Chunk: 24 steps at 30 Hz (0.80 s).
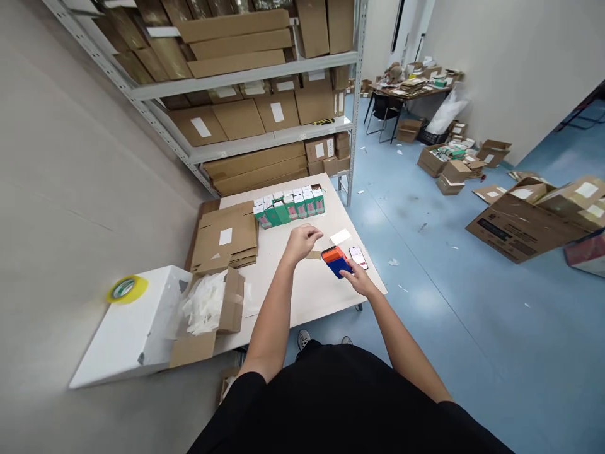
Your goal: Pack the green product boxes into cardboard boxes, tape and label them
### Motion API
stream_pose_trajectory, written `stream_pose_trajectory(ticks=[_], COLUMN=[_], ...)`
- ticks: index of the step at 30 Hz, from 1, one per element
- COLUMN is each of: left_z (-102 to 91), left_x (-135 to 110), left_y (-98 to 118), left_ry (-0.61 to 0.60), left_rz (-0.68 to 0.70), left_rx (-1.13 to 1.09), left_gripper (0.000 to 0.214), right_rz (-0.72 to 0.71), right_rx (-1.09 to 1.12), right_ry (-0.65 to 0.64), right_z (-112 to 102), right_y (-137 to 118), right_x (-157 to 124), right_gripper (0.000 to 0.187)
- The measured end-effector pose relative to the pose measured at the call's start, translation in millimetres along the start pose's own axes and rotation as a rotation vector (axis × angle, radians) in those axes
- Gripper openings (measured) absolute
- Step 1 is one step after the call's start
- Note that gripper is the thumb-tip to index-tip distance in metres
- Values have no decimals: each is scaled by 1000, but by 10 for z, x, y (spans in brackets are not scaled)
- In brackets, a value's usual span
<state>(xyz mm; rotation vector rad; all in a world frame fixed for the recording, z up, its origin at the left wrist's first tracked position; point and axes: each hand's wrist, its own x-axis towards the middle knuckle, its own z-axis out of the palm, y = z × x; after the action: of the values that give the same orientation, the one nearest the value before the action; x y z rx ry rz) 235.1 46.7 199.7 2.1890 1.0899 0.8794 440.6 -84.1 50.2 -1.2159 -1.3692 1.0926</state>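
My right hand grips an orange-and-blue tape dispenser with a dark edge, holding it tilted above the white table. To its left, my left hand is raised over the table with thumb and fingers pinched together. Whatever may be between those fingertips is too small to make out. A brown strip shows between the hands, near the dispenser. Just beyond the right hand lie a phone with a lit screen and a white slip of paper.
Green-and-white small boxes stand in rows at the back. Flattened cardboard is stacked left, near an open carton of white packing material. Yellow tape rests on a white box. A loaded shelf stands behind; cartons lie right.
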Motion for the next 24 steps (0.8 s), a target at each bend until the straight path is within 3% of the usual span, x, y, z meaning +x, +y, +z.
stream_pose_trajectory(ticks=[5,10,13,15,19,24], left_z=[-286,-499,-738,-957,-1482,-2094], left_x=[-187,-654,-946,-1108,-1409,-1959], left_y=[14,158,211,189,-6,-441], left_ry=[67,93,225,358,551,762], left_rz=[58,220,229,228,192,7], left_rx=[148,335,278,212,155,159], left_gripper=[26,40,69,76,68,58], right_rz=[42,1,-45,-74,-138,-222], right_rx=[95,138,135,121,85,35], right_ry=[-8,44,29,25,14,-101], right_z=[235,588,785,944,1417,2316], right_y=[117,-49,-270,-413,-628,-817], right_x=[43,297,533,681,899,1100], right_gripper=[48,47,46,45,41,33])
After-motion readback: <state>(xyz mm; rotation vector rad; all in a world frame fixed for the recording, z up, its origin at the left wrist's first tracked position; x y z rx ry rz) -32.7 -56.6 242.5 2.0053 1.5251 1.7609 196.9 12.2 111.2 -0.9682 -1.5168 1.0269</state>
